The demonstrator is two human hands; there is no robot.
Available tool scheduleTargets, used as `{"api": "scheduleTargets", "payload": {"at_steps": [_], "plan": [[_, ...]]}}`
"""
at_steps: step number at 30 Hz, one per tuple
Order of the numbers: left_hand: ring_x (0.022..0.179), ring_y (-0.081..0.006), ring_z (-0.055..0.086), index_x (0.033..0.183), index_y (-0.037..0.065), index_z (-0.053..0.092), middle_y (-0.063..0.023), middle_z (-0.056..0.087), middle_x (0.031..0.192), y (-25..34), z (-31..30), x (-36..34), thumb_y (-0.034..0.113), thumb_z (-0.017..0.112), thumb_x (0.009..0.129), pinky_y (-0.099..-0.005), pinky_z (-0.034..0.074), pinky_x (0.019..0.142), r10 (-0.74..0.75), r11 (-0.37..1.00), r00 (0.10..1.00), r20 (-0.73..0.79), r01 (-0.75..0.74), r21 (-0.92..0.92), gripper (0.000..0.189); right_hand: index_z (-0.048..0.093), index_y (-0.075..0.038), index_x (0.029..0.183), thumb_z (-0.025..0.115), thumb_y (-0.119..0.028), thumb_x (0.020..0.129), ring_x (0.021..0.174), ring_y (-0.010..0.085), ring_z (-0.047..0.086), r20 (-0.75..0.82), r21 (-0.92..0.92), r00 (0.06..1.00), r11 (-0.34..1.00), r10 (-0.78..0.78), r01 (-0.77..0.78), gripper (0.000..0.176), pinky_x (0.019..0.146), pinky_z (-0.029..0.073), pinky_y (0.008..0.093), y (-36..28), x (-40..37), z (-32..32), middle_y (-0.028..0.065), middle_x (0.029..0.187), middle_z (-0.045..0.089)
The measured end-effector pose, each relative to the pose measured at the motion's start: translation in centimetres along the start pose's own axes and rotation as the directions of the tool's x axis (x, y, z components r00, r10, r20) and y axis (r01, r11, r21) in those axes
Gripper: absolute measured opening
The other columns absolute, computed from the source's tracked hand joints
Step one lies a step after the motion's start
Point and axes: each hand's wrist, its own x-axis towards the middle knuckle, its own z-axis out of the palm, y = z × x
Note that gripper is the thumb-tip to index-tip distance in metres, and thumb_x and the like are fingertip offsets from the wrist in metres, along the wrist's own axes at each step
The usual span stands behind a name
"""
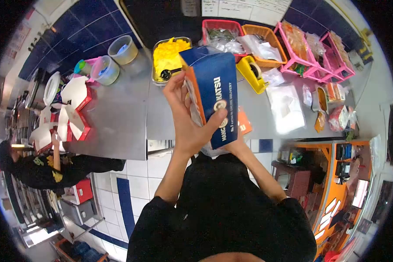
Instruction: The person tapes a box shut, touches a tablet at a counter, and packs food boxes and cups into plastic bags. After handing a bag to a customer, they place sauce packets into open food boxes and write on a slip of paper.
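right hand (234, 147) mostly hidden behind the blue box (214, 94), small print beside the box logo too small to read, whiteboard (244, 8) cut by top edge, writing unreadable, co-worker (39, 168) partly lost in dark lens rim

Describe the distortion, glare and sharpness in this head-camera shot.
Head view: heavy fisheye bend, with black corners and curved edges on the steel counter. Overhead light whitens the plastic bags. The blue box and the left hand gripping it look fairly sharp. The rim, where a co-worker sits, goes soft and stretched.
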Motion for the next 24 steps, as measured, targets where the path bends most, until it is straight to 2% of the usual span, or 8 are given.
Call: {"api": "scheduleTargets", "payload": {"at_steps": [4,6,11,13,16,19,21,24], "plan": [[0.138,-0.0315,0.031,0.142,0.006,0.016,-0.0211,0.023,0.148,-2.2,2.5,-1.9,0.025,0.085,0.069,-0.0451,0.027,0.112,-0.006,0.994,1.0,-0.01,0.005,-0.112,0.102,0.061,-0.003,0.1,0.054,-0.024,0.097,0.077,0.0187,0.062,-0.384,0.409,0.884,0.907,0.267,-0.097,0.022,0.073,0.051,0.0354,2.8,-0.2,-8.0,0.0061,0.083,0.063],[0.139,-0.0367,0.028,0.142,0.006,0.02,-0.0256,0.02,0.152,-6.1,4.1,-2.8,0.027,0.086,0.066,-0.0462,0.026,0.113,0.167,0.985,0.983,0.076,-0.17,0.041,0.103,0.059,-0.004,0.096,0.051,-0.023,0.1,0.073,0.0148,0.061,-0.354,0.815,0.75,0.577,0.559,-0.046,0.021,0.069,0.051,0.0302,1.0,0.9,-12.5,0.0047,0.082,0.061],[0.133,-0.0392,0.037,0.142,0.015,0.031,-0.0257,0.03,0.148,-9.5,4.6,-4.0,0.029,0.087,0.063,-0.0527,0.031,0.11,0.236,0.857,0.834,0.499,-0.42,0.298,0.098,0.059,-0.008,0.099,0.057,-0.023,0.1,0.073,0.0079,0.06,-0.234,0.841,0.813,0.53,0.534,-0.105,0.016,0.063,0.049,0.0226,2.8,1.7,-15.3,0.0001,0.085,0.063],[0.132,-0.043,0.038,0.136,0.018,0.045,-0.0257,0.034,0.146,-8.5,3.5,-5.3,0.031,0.085,0.064,-0.0539,0.031,0.109,-0.098,0.788,0.711,0.697,-0.372,0.491,0.083,0.063,-0.01,0.098,0.062,-0.022,0.097,0.072,0.0087,0.059,-0.114,0.807,0.817,0.533,0.565,-0.256,0.012,0.062,0.048,0.022,2.6,2.1,-15.5,-0.0035,0.086,0.062],[0.13,-0.0426,0.039,0.135,0.019,0.049,-0.0248,0.035,0.146,-6.7,2.2,-5.6,0.029,0.083,0.065,-0.0539,0.033,0.107,-0.384,0.589,0.67,0.636,-0.352,0.727,0.079,0.062,-0.01,0.096,0.062,-0.02,0.096,0.072,0.008,0.058,-0.003,0.835,0.837,0.462,0.547,-0.299,0.01,0.064,0.049,0.0236,1.0,2.2,-15.4,-0.0041,0.084,0.061],[0.129,-0.0425,0.041,0.137,0.018,0.048,-0.0251,0.037,0.145,-6.7,0.3,-5.3,0.028,0.081,0.066,-0.0523,0.034,0.106,-0.452,0.325,0.766,0.457,-0.335,0.884,0.079,0.058,-0.007,0.102,0.071,-0.017,0.088,0.08,0.0155,0.059,0.097,0.686,0.892,0.62,0.441,-0.381,0.021,0.07,0.051,0.0303,-1.5,1.4,-16.0,0.0031,0.09,0.06],[0.129,-0.0427,0.041,0.138,0.016,0.046,-0.0254,0.037,0.144,-5.8,0.5,-5.2,0.026,0.081,0.066,-0.0512,0.034,0.106,-0.42,0.264,0.831,0.364,-0.272,0.926,0.081,0.052,-0.005,0.11,0.079,-0.014,0.075,0.091,0.0272,0.059,-0.226,-0.032,0.959,0.982,0.173,-0.185,0.045,0.076,0.05,0.0378,-2.9,-0.2,-15.6,0.0125,0.099,0.056],[0.129,-0.0446,0.039,0.141,0.011,0.041,-0.028,0.036,0.143,-3.7,2.8,-4.7,0.022,0.083,0.064,-0.0516,0.033,0.107,-0.246,0.358,0.939,0.241,-0.143,0.923,0.087,0.049,-0.004,0.115,0.081,-0.013,0.068,0.099,0.0374,0.057,-0.212,-0.053,0.965,0.985,0.151,-0.166,0.057,0.079,0.049,0.0427,-0.9,-1.5,-14.1,0.0187,0.102,0.053]]}}
